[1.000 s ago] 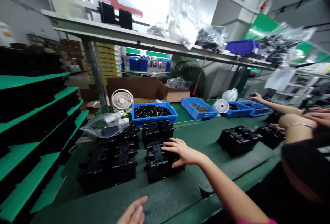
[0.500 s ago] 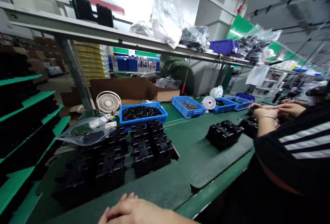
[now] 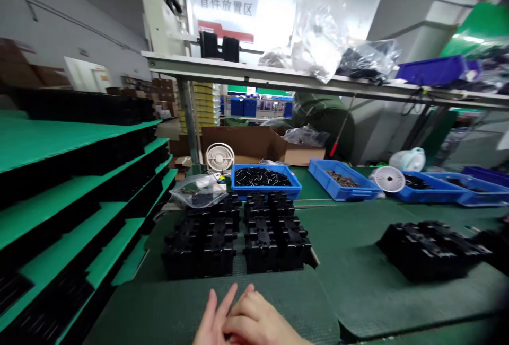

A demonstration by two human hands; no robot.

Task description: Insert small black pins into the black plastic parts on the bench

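At the bottom of the head view my left hand [image 3: 212, 318] lies palm up with its fingers stretched out. Across it rests my right hand [image 3: 260, 319], its fingers bent against the left palm; whatever those fingers hold, if anything, is hidden. Just beyond my hands, black plastic housings stand in two blocks on the green bench, a left block [image 3: 201, 249] and a right block [image 3: 274, 244]. They have notched tops, and neither hand touches them. Behind them sits a blue bin [image 3: 264, 192] of small black parts, beside a clear plastic bag [image 3: 199, 191].
To the left rises a rack with green shelf sheets [image 3: 71, 186] and black parts between them. Another blue bin [image 3: 350, 194] holds brownish pieces. More black housings [image 3: 433, 249] stand at the right. Small fans [image 3: 389, 179] line the back, under an overhead shelf [image 3: 278, 76].
My view has swung left, bringing the rack in and taking the co-worker at the right out of view. My left hand's outstretched fingers now show beside the right hand.
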